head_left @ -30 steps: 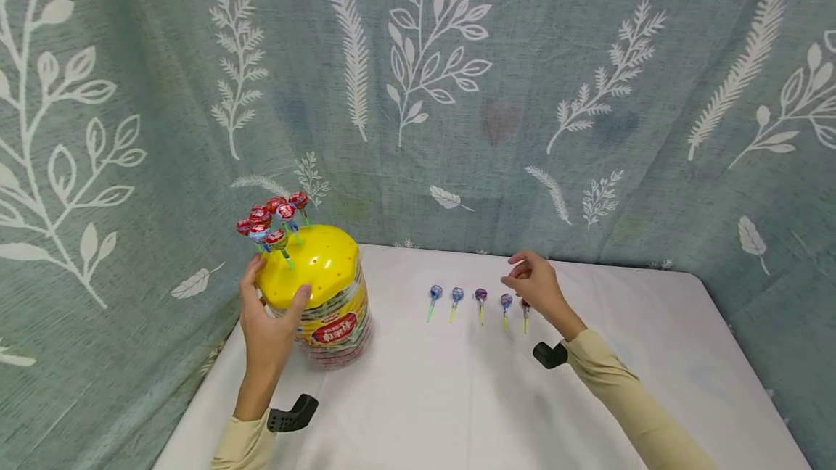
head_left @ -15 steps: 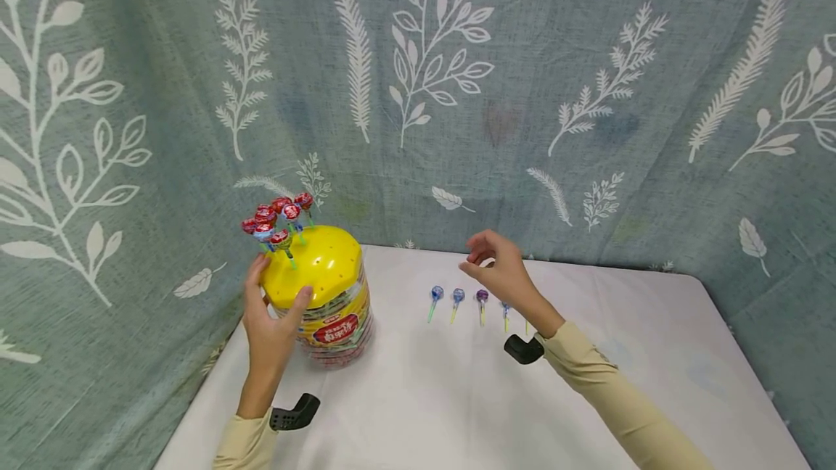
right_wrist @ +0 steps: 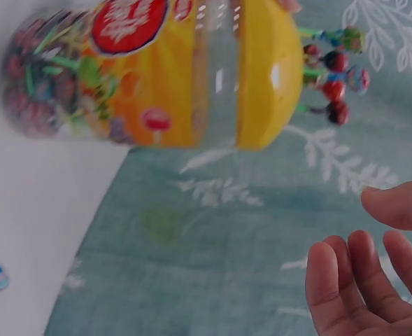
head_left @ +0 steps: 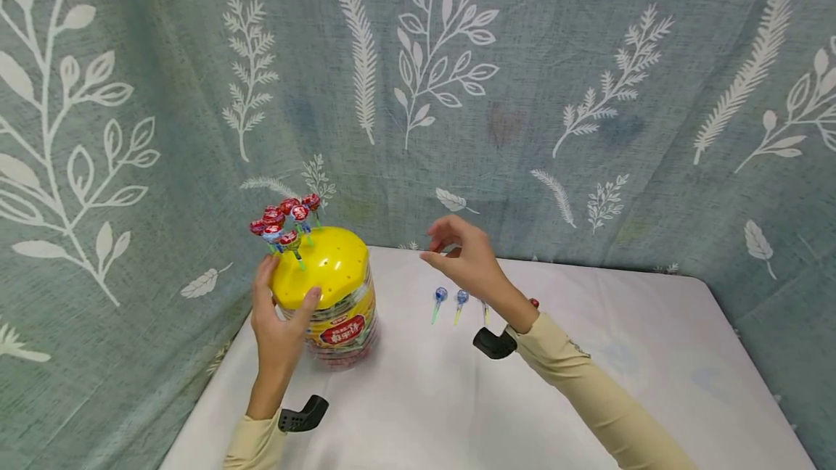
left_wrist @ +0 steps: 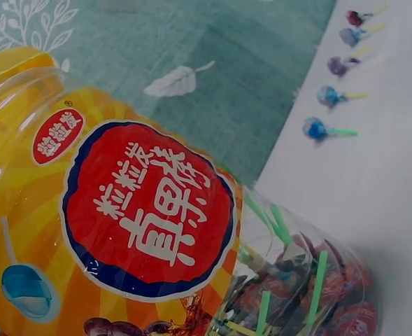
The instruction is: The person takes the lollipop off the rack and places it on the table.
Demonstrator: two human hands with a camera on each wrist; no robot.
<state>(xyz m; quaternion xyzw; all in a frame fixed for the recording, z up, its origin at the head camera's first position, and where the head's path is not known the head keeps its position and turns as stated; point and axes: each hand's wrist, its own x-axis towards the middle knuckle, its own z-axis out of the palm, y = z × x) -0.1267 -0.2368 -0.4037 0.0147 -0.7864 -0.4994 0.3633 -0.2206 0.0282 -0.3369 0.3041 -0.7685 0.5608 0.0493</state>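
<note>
A clear plastic lollipop jar (head_left: 344, 330) with a yellow domed lid (head_left: 339, 263) stands on the table's left side. My left hand (head_left: 282, 332) grips its lid from the near left, the thumb on the front. Several red-wrapped lollipops (head_left: 287, 216) stick upright out of holes in the lid. In the air right of the jar is my right hand (head_left: 472, 256), fingers loosely bent and apart from the thumb. Nothing lies between them in the right wrist view. Under that hand a row of lollipops, one of them a blue lollipop (head_left: 440, 297), lies on the table, partly hidden by the wrist.
A white cloth covers the table (head_left: 405, 397). Behind it hangs a grey-green leaf-patterned curtain (head_left: 496, 78), close to the back edge. In the left wrist view several lollipops (left_wrist: 320, 129) lie in a line along that edge. More lollipops (left_wrist: 317, 287) fill the jar's base.
My right hand has moved left and upward from the row's right end toward the jar, still holding nothing. The left hand stays on the lid. The head view has shifted slightly.
</note>
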